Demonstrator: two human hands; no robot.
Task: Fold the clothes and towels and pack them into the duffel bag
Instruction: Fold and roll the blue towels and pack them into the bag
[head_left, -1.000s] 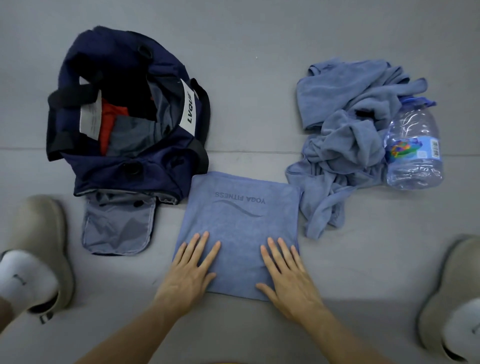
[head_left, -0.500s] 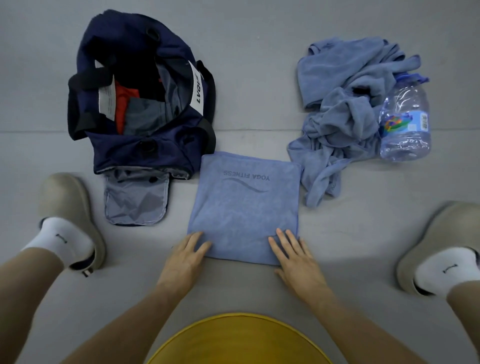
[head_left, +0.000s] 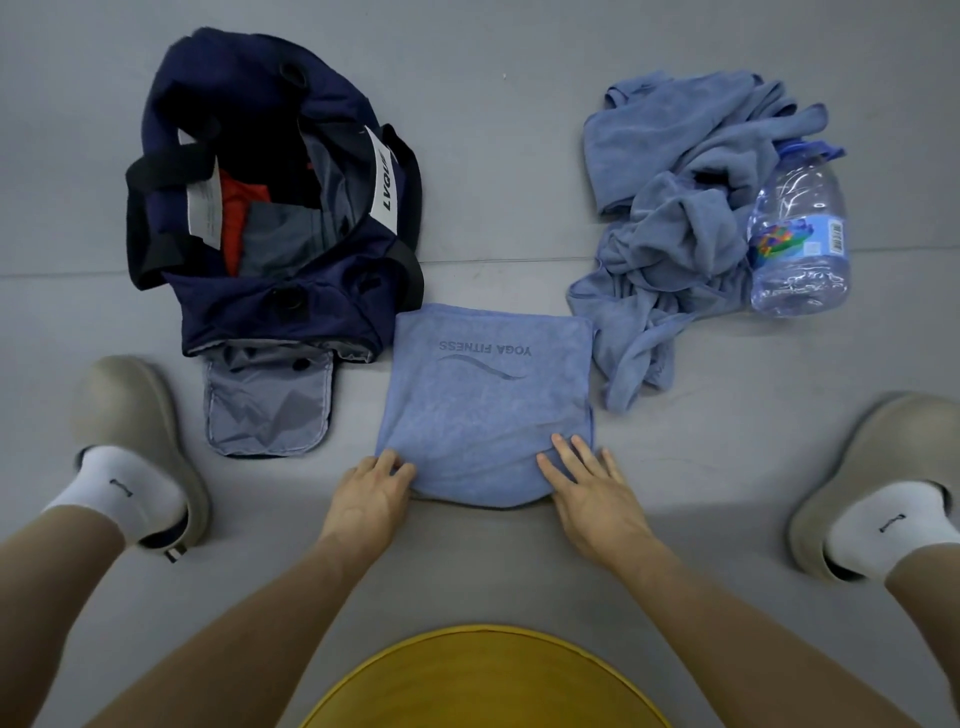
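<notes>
Two hands meet the near edge of a folded blue towel (head_left: 483, 415) on the grey floor (head_left: 519, 156) in front of you. Your left hand (head_left: 371, 499) curls its fingers round the near left corner, gripping it. Your right hand (head_left: 587, 499) lies with straight, slightly spread fingers on top of the near right corner. Between them the near edge bows up a little off the floor. The towel's print, YOGA FITNESS, reads upside down to you. Just beside its far left corner sits the open navy bag (head_left: 270, 301), orange and grey clothes showing inside, its grey flap (head_left: 267, 405) lying out on the floor. To the right, a heap (head_left: 675, 234) of unfolded blue towels touches a clear bottle (head_left: 800, 244).
</notes>
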